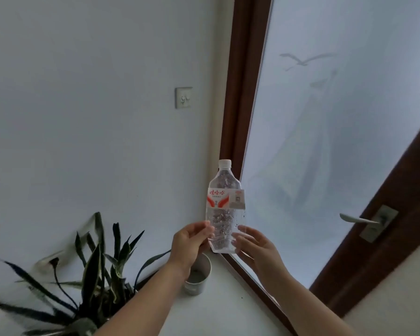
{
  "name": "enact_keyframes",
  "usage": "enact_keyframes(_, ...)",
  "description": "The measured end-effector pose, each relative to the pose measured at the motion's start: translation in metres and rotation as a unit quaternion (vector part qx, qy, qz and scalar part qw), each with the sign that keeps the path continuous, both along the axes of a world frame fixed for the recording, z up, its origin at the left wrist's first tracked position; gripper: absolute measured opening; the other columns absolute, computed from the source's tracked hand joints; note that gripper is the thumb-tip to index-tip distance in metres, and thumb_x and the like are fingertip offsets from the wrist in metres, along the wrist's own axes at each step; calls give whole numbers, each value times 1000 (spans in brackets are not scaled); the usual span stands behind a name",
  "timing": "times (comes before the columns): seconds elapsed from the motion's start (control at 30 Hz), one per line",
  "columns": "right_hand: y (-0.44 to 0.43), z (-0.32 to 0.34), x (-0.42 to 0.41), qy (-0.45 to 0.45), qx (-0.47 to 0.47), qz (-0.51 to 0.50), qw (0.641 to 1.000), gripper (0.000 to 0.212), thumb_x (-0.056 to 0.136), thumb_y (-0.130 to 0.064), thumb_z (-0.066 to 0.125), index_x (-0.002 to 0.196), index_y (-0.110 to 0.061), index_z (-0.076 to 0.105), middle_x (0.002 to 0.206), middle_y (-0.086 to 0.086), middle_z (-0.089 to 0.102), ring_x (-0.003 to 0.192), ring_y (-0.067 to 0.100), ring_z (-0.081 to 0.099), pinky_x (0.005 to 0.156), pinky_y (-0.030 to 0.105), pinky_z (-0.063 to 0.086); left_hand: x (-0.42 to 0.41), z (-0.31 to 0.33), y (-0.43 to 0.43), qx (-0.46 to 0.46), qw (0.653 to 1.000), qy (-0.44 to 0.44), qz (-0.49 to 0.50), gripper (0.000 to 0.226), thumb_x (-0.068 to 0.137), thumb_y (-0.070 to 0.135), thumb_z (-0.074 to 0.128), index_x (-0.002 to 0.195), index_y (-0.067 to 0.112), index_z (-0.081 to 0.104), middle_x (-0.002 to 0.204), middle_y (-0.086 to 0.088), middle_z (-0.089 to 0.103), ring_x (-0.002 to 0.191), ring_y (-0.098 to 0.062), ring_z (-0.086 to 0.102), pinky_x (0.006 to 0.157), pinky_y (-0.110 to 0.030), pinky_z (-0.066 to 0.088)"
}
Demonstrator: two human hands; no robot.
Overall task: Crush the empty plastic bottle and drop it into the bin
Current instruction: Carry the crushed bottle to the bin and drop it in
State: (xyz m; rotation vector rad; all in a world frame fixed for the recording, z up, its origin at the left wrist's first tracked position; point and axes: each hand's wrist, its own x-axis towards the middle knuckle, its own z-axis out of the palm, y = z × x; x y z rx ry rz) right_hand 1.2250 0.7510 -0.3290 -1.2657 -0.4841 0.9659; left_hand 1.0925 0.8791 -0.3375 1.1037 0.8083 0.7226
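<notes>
Flattened bottle (224, 209), label "娃哈哈", pinched between both hands' fingers (205, 227).

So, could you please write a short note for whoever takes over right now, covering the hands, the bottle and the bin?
Left hand: gripping the lower left edge of the plastic bottle.
Right hand: fingers on its lower right edge.
Bottle: held upright in the air, cap on, already looks flattened.
Bin: the white container on the floor just below, by the wall.
Done: crushing, apparently.
Left: drop the bottle into the bin.
</notes>
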Motion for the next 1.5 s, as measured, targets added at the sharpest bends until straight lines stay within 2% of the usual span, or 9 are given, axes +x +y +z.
enact_keyframes(0.17,74,-31,44,13,-47,-13,999,22,86,-2,65,107,-9,66,94,8,78,85,20,75,65,23,59,44,-32,71,-23,999,23,9,14,81,10,73,95,11,73,81,-2,79,83,-22,72,73,-31,59)
enact_keyframes(0.37,133,-86,78,71,-104,-23,992,21,87,-3,64,106,-12,67,95,6,78,85,17,74,65,21,57,78,-82,118,-64,995,73,36,19,80,13,75,99,14,73,87,-1,79,89,-23,72,88,-40,56)
enact_keyframes(0.53,169,-131,102,97,-156,-11,983,28,88,-4,62,115,-13,64,91,-1,77,81,9,73,67,20,56,103,-132,149,-117,985,112,52,15,82,11,73,93,22,72,93,-1,77,77,-9,73,68,-24,58)
enact_keyframes(0.63,189,-161,117,126,-181,-4,975,30,89,-1,60,117,-11,62,99,6,71,85,14,69,79,28,54,119,-166,163,-148,977,137,68,16,84,7,70,95,19,71,90,-1,75,73,-8,71,63,-21,57)
enact_keyframes(0.77,211,-199,140,148,-236,4,960,33,90,-1,59,122,-10,58,113,16,67,106,30,64,97,41,49,142,-214,177,-192,960,185,84,15,87,6,67,96,17,70,89,-2,73,76,-11,66,67,-23,53)
enact_keyframes(0.97,239,-266,174,119,-331,2,936,25,88,-11,65,112,-12,58,102,14,69,92,26,69,78,33,56,180,-278,200,-243,926,273,98,14,87,5,65,93,17,68,86,-9,72,73,-19,66,67,-28,56)
enact_keyframes(1.17,263,-327,184,104,-422,20,901,28,85,-22,70,108,-11,60,99,12,70,87,27,71,81,42,59,189,-339,209,-326,876,321,150,10,85,9,69,94,13,66,93,-16,72,77,-26,68,66,-34,58)
enact_keyframes(1.33,274,-363,180,95,-482,17,871,28,84,-26,71,103,-7,63,91,12,71,76,23,69,60,29,56,187,-371,209,-363,859,328,153,10,90,10,61,99,11,66,82,-10,69,72,-22,66,65,-33,56)
enact_keyframes(1.5,290,-385,176,108,-490,5,865,27,89,-23,66,107,-3,63,94,15,70,87,29,70,79,39,58,186,-389,223,-367,872,297,125,24,94,16,56,117,12,61,97,-10,67,88,-22,63,77,-33,53)
